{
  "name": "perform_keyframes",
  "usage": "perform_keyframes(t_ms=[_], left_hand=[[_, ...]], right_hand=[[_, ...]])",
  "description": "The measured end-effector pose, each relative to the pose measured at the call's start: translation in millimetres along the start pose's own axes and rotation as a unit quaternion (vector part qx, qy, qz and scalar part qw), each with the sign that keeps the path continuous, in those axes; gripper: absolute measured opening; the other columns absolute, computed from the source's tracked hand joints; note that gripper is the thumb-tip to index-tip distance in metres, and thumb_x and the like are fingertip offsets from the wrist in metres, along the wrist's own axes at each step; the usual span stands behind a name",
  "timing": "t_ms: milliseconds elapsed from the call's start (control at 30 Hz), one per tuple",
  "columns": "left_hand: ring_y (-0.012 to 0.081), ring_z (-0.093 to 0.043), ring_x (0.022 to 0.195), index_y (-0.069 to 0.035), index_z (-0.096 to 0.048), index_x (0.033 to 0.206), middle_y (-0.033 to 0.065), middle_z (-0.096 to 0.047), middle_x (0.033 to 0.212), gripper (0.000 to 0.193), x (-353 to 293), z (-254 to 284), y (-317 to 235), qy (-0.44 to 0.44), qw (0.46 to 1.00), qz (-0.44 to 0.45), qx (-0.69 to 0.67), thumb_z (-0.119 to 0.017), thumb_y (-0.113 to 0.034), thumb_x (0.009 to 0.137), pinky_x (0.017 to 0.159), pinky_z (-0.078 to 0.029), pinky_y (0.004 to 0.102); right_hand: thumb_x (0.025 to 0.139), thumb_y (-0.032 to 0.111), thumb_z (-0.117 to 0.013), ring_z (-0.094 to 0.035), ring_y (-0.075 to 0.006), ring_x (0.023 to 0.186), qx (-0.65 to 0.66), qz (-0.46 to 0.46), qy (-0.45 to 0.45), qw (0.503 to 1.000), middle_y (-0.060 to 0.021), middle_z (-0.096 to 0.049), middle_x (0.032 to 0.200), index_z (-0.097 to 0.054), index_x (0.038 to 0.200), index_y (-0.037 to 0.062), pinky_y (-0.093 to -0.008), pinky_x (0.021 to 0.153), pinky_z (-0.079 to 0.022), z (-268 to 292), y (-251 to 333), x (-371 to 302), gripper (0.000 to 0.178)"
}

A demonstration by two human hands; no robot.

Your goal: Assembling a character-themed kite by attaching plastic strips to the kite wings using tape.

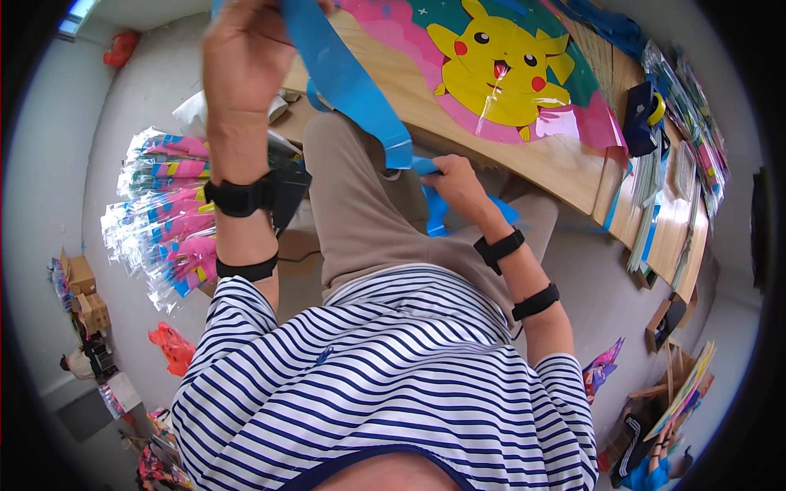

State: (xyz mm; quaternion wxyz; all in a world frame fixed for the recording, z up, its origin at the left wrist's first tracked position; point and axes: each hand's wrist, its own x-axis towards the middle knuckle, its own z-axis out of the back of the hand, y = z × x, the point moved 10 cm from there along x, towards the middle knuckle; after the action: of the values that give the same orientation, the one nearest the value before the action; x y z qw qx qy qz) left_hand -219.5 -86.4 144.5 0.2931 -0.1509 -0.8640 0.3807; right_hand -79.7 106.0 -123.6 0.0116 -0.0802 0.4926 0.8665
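Note:
A long blue plastic strip (348,82) runs from the upper edge down across my knees. My left hand (250,61) is raised at the upper left, blurred and partly cut off by the picture's edge, with its fingers closed on the strip's upper part. Lower down and to the right, my right hand (460,186) grips the strip between thumb and fingers, and loose blue ends hang below it. On the table beyond lies a shiny pink and green plastic sheet (565,123) printed with a yellow cartoon figure.
The wooden table (508,155) has its near edge by my knees. A dark blue tape dispenser (643,119) stands at the right, beside plastic-wrapped bundles (684,114). Clear-wrapped colourful packs (168,213) are piled at the left. A red bag (172,348) lies on the floor.

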Motion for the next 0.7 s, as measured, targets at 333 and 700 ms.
perform_keyframes(t_ms=[333, 700], left_hand=[[0.0205, -0.065, 0.079, -0.004, -0.062, 0.102, 0.0070, -0.068, 0.085, 0.014, 10, 1, 16, -0.056, 0.994, -0.060, 0.077, -0.056, -0.014, 0.096, 0.077, -0.054, 0.0369], [0.0210, -0.062, 0.075, -0.003, -0.064, 0.099, 0.0083, -0.066, 0.084, 0.014, 18, 33, -45, -0.119, 0.973, -0.145, 0.135, -0.056, -0.014, 0.095, 0.073, -0.051, 0.0359]], right_hand=[[0.075, 0.021, -0.074, -0.066, -0.0353, 0.083, -0.224, -0.100, 0.230, 0.942, -0.0195, -0.069, 0.086, -0.072, 0.090, 0.0041, -0.0410, 0.075, -0.051, -9, -122, -60, 0.023], [0.079, 0.020, -0.070, -0.065, -0.0343, 0.076, -0.060, -0.203, -0.021, 0.977, -0.0202, -0.066, 0.079, -0.071, 0.090, 0.0025, -0.0393, 0.072, -0.050, 57, -117, -49, 0.020]])
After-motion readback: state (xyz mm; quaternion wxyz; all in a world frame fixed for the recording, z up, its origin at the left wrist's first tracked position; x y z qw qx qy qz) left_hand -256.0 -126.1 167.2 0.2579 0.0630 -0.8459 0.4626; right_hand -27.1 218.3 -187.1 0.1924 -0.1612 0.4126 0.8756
